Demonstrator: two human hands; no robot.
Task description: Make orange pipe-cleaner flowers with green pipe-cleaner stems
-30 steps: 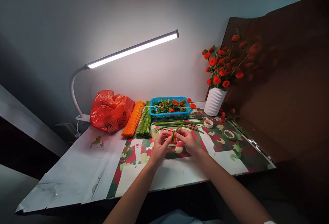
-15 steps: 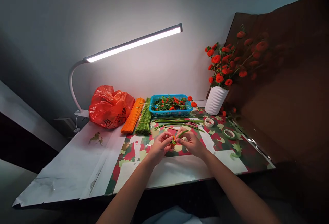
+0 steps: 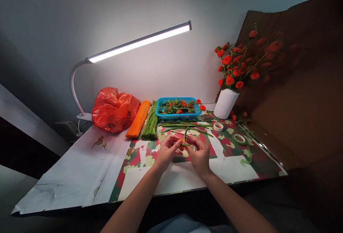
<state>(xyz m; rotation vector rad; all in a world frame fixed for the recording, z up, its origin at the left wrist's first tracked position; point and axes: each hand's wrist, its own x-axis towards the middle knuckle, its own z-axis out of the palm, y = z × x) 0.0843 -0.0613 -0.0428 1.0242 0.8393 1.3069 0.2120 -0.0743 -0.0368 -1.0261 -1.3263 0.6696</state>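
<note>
Above the front of the table, my left hand (image 3: pixel 168 150) has its fingers closed around a small orange pipe-cleaner flower (image 3: pixel 182 141). Opposite it, my right hand (image 3: pixel 199 151) pinches a green pipe cleaner (image 3: pixel 185 133) against the flower. One end of this green strip stands up from between the hands; another part lies across the flower toward my right fingers. My fingers hide most of the flower. Just beyond the hands, loose green stems (image 3: pixel 184 125) lie across the table, along with a thin pale stick (image 3: pixel 177 132) and pink-handled scissors (image 3: pixel 200 128), partly covered.
A blue basket (image 3: pixel 179 116) holds green and orange-red flower pieces. Left of it lie green (image 3: pixel 150 124) and orange (image 3: pixel 138 120) pipe-cleaner bundles, then a red plastic bag (image 3: pixel 115 110). At right stand a white vase (image 3: pixel 226 104) of flowers, white tape (image 3: pixel 218 127) and green tape (image 3: pixel 239 139). A lamp (image 3: pixel 139 42) overhangs.
My right hand has turned and moved slightly left, closer to my left hand. The green pipe cleaner, which slanted to the right, now has an end pointing upward.
</note>
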